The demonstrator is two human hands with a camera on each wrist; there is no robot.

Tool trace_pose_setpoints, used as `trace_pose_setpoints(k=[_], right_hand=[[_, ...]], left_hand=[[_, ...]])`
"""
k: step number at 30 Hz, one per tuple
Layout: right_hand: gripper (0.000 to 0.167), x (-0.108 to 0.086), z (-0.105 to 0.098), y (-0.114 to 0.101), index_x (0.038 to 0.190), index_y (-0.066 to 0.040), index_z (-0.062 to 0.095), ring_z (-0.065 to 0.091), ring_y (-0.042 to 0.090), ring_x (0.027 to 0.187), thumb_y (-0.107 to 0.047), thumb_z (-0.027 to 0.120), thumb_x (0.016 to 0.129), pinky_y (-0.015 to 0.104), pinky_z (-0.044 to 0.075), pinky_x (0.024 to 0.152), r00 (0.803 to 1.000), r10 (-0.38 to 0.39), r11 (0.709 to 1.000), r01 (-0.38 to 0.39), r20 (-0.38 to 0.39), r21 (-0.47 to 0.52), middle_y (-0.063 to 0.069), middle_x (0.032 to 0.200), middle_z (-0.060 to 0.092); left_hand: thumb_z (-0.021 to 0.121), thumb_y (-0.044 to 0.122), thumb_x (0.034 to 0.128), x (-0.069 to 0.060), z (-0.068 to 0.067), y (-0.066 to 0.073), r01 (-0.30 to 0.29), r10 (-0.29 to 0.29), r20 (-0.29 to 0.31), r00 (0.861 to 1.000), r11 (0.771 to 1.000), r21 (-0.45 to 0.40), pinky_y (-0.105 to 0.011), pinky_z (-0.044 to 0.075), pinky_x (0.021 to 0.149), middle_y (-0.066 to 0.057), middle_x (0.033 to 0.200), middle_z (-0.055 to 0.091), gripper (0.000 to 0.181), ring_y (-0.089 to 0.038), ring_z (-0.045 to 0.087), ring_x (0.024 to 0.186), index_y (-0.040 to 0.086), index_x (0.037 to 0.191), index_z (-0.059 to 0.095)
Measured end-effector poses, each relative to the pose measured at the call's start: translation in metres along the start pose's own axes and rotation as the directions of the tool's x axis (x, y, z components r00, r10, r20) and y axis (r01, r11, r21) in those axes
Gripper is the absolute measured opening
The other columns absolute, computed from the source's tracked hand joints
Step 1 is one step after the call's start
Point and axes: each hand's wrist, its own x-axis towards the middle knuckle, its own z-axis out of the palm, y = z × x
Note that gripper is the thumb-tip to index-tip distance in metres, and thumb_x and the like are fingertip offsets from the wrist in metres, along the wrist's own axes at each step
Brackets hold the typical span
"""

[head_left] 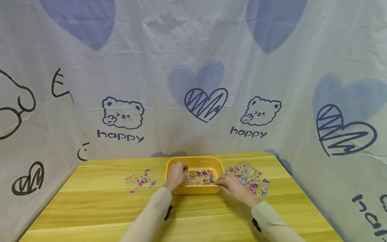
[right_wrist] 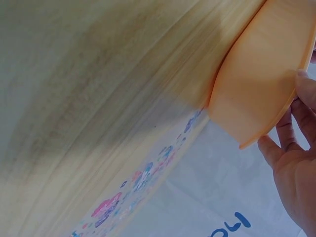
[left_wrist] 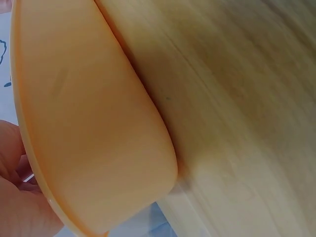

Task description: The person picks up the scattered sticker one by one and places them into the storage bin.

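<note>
A yellow plastic basin [head_left: 196,190] stands on the wooden table. Inside it lies a layer of small, colourful flower-like pieces [head_left: 200,177], apparently on a clear sheet. My left hand [head_left: 177,174] reaches over the basin's left side, fingers bent beside the pieces; in the left wrist view the rim partly covers it. At the front right corner, my right hand [head_left: 234,188] has its fingertips at the rim, close to the pieces. In the right wrist view, its fingers [right_wrist: 268,148] bend around the rim's edge. What either set of fingertips pinches is hidden.
Right of the basin lies a clear sheet of colourful flower pieces [head_left: 249,176]. A smaller group [head_left: 142,182] lies on the left. The wooden table [head_left: 99,201] ends against a white cloth [head_left: 163,134] printed with hearts and bears.
</note>
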Motion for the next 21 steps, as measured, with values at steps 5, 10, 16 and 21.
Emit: trace_pose_setpoints(k=[5,10,16,21], right_hand=[[0.015,0.0,-0.001,0.0,0.104,-0.008,0.075,0.065,0.017,0.092,-0.01,0.067,0.091,0.033,0.056,0.083,0.999,0.027,1.0,-0.027,0.024,0.007,0.002,0.099,0.074],[0.016,0.001,0.0,0.0,0.105,-0.008,0.075,0.065,0.017,0.093,-0.01,0.068,0.091,0.034,0.056,0.084,0.999,0.033,0.999,-0.033,0.03,0.006,0.002,0.1,0.074],[0.015,0.002,0.001,0.0,0.104,-0.007,0.075,0.065,0.017,0.092,-0.01,0.069,0.09,0.034,0.056,0.083,1.0,0.005,1.0,-0.005,0.001,0.0,0.002,0.099,0.074],[0.015,-0.001,0.002,0.0,0.102,-0.008,0.075,0.065,0.016,0.09,-0.009,0.071,0.088,0.034,0.056,0.081,0.999,-0.005,1.0,0.004,-0.034,-0.011,0.001,0.097,0.073]], left_hand=[[0.06,0.004,0.0938,0.002,-0.001,0.004,0.023,-0.023,0.006,1.0,1.0,-0.004,-0.029,0.054,0.061,-0.013,0.09,0.073,0.016,-0.016,0.063,0.07,0.001,0.094,0.075],[0.061,0.006,0.0941,0.003,-0.005,0.008,0.012,-0.012,-0.012,1.0,1.0,0.004,-0.028,0.054,0.061,-0.011,0.088,0.073,0.015,-0.013,0.061,0.068,0.002,0.094,0.076],[0.062,0.005,0.0928,0.0,-0.014,0.01,0.004,-0.005,-0.051,0.999,1.0,-0.011,-0.029,0.055,0.063,-0.01,0.085,0.074,0.014,-0.013,0.063,0.068,0.003,0.091,0.076],[0.062,0.007,0.0933,-0.004,-0.025,0.01,0.013,-0.016,-0.057,0.998,0.999,-0.046,-0.029,0.054,0.063,-0.008,0.085,0.073,0.014,-0.012,0.061,0.067,0.004,0.091,0.076]])
